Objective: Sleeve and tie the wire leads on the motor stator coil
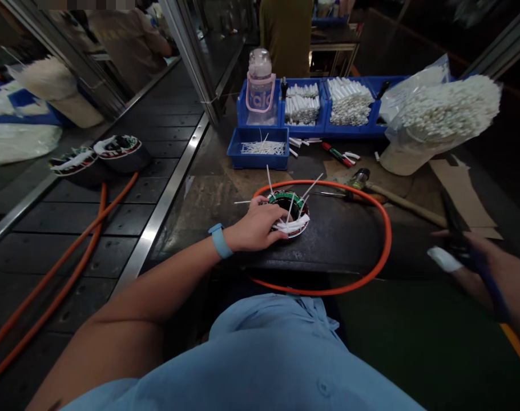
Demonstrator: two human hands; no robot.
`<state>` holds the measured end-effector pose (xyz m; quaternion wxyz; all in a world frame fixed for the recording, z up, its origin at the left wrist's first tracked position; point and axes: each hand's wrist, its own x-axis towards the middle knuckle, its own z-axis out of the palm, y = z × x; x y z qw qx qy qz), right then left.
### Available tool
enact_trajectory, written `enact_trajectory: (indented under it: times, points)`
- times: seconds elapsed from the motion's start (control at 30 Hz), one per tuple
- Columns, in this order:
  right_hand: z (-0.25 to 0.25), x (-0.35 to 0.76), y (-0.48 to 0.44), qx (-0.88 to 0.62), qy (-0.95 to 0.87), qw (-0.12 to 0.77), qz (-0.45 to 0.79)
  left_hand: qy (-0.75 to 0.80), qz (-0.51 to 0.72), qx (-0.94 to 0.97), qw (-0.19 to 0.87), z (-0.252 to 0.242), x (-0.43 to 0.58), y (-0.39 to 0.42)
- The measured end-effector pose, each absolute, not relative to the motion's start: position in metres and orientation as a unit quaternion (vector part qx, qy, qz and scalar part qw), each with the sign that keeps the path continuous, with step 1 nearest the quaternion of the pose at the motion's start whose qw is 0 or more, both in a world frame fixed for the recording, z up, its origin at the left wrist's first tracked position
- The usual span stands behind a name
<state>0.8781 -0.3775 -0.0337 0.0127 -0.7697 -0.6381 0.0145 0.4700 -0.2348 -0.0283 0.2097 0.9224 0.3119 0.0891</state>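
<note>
My left hand (263, 224) grips the near left side of a motor stator (306, 221), thumb in front and fingers over its rim. The stator lies on the workbench, with green and white windings and several thin white cable ties (313, 187) sticking up and out of it. At the far right, my right hand (495, 268) is closed round a pair of scissors (452, 214) with dark blades and blue handles, partly blurred. A white cover (444, 260) sits on a fingertip of that hand. The scissors are well apart from the stator.
An orange cable (388, 228) loops round the stator. Behind stand a blue tray (260, 162) of ties, blue bins (305, 130) of white tubes, a bottle (260, 85) and a mallet (407, 202). Two more stators (123, 157) sit on the conveyor at left.
</note>
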Motion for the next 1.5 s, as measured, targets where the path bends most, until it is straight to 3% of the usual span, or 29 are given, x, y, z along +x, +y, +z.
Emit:
enact_trajectory:
  times: [0.1,0.27,0.43,0.67,0.93,1.27,1.33,1.5]
  points:
    - [-0.029,0.825,-0.360,-0.642,-0.765,-0.027,0.047,0.337,0.070,0.910,0.232,-0.018,0.481,-0.233]
    - [-0.025,0.757,-0.315,-0.517,-0.851,-0.092,-0.022,0.353,0.220,0.868,0.273,-0.015,0.502,-0.223]
    - [-0.026,0.742,-0.290,-0.453,-0.884,-0.096,-0.066,0.316,0.273,0.848,0.326,-0.021,0.506,-0.215]
    - [-0.043,0.744,-0.289,-0.441,-0.886,-0.054,-0.134,0.343,0.342,0.824,0.294,-0.027,0.501,-0.221]
    - [-0.060,0.763,-0.290,-0.533,-0.838,-0.033,-0.111,0.378,0.414,0.786,0.262,-0.013,0.491,-0.207]
    - [-0.062,0.736,-0.253,-0.541,-0.834,-0.043,-0.103,0.359,0.170,0.887,0.236,0.004,0.526,-0.175]
    - [-0.066,0.743,-0.253,-0.544,-0.830,-0.046,-0.113,0.351,0.213,0.878,0.247,0.002,0.520,-0.179]
    - [-0.056,0.751,-0.254,-0.552,-0.826,-0.031,-0.112,0.430,0.473,0.744,0.197,0.001,0.481,-0.192]
